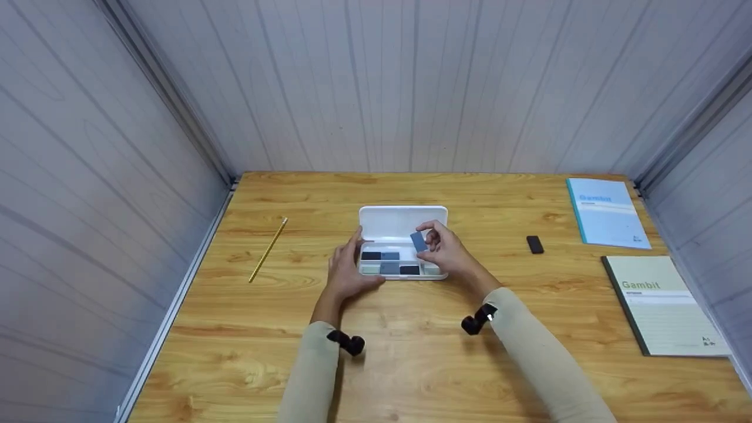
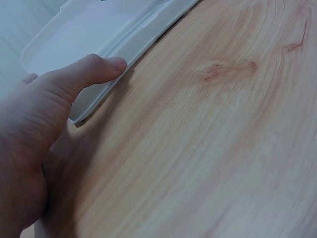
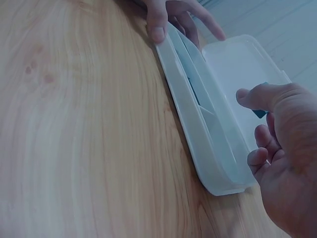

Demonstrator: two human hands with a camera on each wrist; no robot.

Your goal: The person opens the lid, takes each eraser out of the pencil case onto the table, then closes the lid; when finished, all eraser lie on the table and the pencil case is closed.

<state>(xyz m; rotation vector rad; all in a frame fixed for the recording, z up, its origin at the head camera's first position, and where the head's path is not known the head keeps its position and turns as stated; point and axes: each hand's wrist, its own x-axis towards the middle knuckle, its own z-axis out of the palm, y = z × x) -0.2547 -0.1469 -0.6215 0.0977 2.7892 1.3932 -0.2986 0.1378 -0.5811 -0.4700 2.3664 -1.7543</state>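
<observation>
A white hinged case (image 1: pixel 382 221) lies in the middle of the table with its lid raised toward the back. My left hand (image 1: pixel 346 271) holds its left end, the thumb (image 2: pixel 106 68) along the front edge and the fingers round the side. Above the case's right half, my right hand (image 1: pixel 447 251) pinches a blue-grey rectangular block (image 1: pixel 418 241) between thumb and fingers; only a dark sliver of it shows in the right wrist view. Divided compartments in the case hold black blocks (image 1: pixel 371 256), blue-grey blocks (image 1: pixel 389 268) and pale ones, partly hidden by the right hand.
A yellow pencil (image 1: pixel 268 249) lies at the left. To the right are a small black block (image 1: pixel 534 244), a blue-edged notebook (image 1: pixel 608 212) and a pale green notebook (image 1: pixel 664 311) near the table's right edge. Pale panel walls (image 1: pixel 388 88) enclose the back and sides.
</observation>
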